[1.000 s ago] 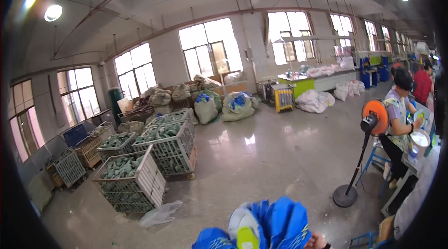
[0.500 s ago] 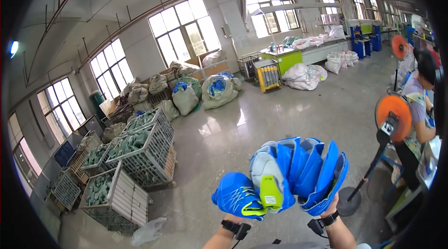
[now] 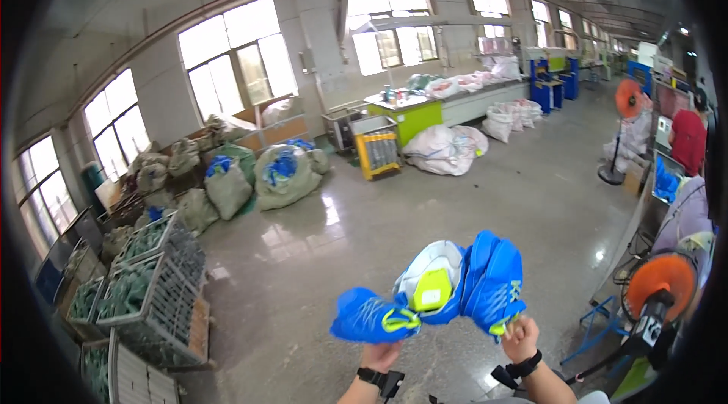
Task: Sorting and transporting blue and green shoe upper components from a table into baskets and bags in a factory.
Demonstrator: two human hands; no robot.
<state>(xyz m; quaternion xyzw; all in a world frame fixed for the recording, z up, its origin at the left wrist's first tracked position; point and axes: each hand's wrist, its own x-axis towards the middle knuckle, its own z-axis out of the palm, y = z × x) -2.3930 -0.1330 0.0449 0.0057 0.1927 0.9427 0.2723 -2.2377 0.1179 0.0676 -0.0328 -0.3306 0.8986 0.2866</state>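
Note:
In front of me hangs a row of bright blue shoe uppers, with yellow-green trim and grey linings. My left hand (image 3: 381,356) is closed under the leftmost upper (image 3: 369,315), whose toe points left; its fingertips are hidden behind the fabric. A middle upper (image 3: 434,288) faces me with its grey opening and yellow-green insole part with a white label. Several more nested uppers (image 3: 489,279) lean together on the right. At their lower edge my right hand (image 3: 521,338) has curled fingers, pinching the bottom of the bunch. Each wrist wears a black band with a small device.
Crates of green pieces (image 3: 152,294) stand at left, with stuffed sacks (image 3: 287,176) behind them. A yellow cart (image 3: 377,150) and white bundles (image 3: 446,148) are farther off. An orange fan (image 3: 660,286) stands near a seated person (image 3: 686,211) at right.
My view has turned right, so crates and sacks sit farther left. The uppers, fanned wide before, are now bunched closer together. My right hand has come out from behind them to their lower edge.

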